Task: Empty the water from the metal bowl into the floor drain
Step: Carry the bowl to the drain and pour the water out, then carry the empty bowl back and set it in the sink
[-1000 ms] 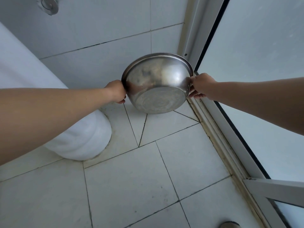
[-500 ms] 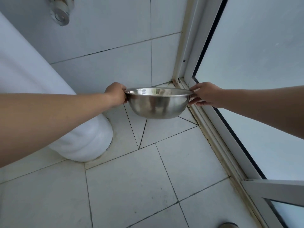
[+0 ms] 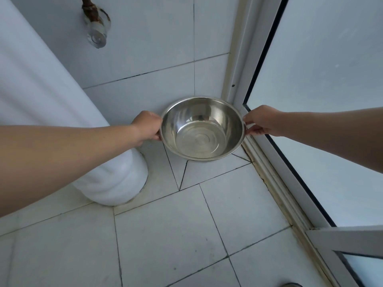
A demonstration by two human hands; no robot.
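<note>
The metal bowl (image 3: 202,129) is held above the tiled floor corner, its mouth turned up and toward me, and its shiny inside looks empty of water. My left hand (image 3: 146,127) grips the rim on the left side. My right hand (image 3: 261,120) pinches the rim on the right side. The corner of the floor directly below the bowl is hidden by it, so no drain shows there. A round metal object (image 3: 292,285) peeks in at the bottom edge of the floor, cut off by the frame.
A white cylindrical appliance (image 3: 51,121) stands at the left against the tiled wall. A rusty pipe fitting (image 3: 95,27) sticks out of the wall above. A frosted glass door (image 3: 323,100) and its frame track (image 3: 275,183) run along the right.
The bowl has swung back from tipped away, with its underside facing me, through level to mouth-up and tilted toward me. Both hands stayed on the rim and dropped slightly.
</note>
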